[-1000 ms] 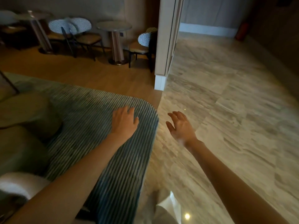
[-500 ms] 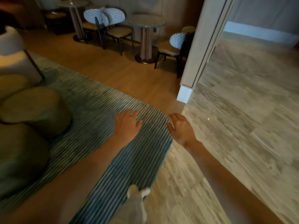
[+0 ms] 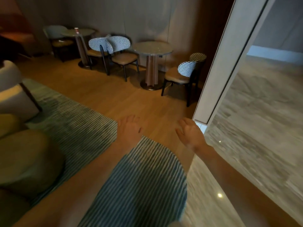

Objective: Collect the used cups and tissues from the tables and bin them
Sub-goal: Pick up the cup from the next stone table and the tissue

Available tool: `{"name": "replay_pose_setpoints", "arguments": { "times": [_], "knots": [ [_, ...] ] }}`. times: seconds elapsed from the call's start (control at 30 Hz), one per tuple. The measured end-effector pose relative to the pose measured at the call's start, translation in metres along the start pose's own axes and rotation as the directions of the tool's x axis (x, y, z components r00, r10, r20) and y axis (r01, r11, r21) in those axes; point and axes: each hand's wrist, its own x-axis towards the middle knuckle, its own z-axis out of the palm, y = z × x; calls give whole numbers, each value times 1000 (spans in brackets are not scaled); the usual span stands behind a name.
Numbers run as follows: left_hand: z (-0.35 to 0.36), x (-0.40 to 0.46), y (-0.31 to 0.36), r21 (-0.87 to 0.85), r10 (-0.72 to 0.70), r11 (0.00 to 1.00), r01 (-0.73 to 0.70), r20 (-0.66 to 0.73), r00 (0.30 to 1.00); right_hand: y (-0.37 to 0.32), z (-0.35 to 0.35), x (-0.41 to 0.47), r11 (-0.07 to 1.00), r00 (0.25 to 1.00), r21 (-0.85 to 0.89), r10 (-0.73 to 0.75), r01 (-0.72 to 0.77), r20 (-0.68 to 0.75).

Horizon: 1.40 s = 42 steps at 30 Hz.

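Both my hands are stretched out in front of me over the floor and hold nothing. My left hand (image 3: 129, 130) hangs above the edge of the striped rug, fingers loosely apart. My right hand (image 3: 190, 133) is open too, just left of the white pillar's foot. Far ahead on the left round table (image 3: 82, 32) stands a small cup (image 3: 76, 30) with a reddish band. The nearer round table (image 3: 153, 48) shows nothing I can make out on its top. No tissue and no bin are in view.
Houndstooth-backed chairs (image 3: 188, 71) (image 3: 114, 45) stand around the two tables. A white pillar (image 3: 218, 76) divides the wooden floor from the marble floor (image 3: 255, 112) on the right. A striped rug (image 3: 136, 182), round olive poufs (image 3: 27, 159) and a pale armchair (image 3: 11, 89) fill the left.
The view has swung left and forward: the tables and chairs are closer and more central, the pillar has shifted right. Both hands stay open and empty in front of me.
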Motion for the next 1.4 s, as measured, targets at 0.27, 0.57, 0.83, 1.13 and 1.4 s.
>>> {"name": "replay_pose_setpoints", "arguments": {
  "times": [0.27, 0.57, 0.83, 1.13, 1.4],
  "knots": [
    [65, 192, 3, 8, -68, 998, 68, 71, 995, 79, 45, 197, 998, 997, -23, -50, 52, 66],
    [51, 419, -1, 13, -124, 992, 124, -46, 991, 122, 31, 443, 990, 990, 36, -135, 134, 41],
    [105, 557, -79, 64, -220, 975, 215, 76, 973, 103, 111, 609, 960, 943, 20, -278, 279, 182],
    [106, 764, -193, 50, -257, 965, 257, -5, 966, 57, 121, 849, 950, 945, -28, -306, 311, 112],
    [161, 905, -250, 42, -262, 965, 259, 87, 961, 65, 196, 1003, 964, 929, -9, -254, 266, 268]
  ]
}}
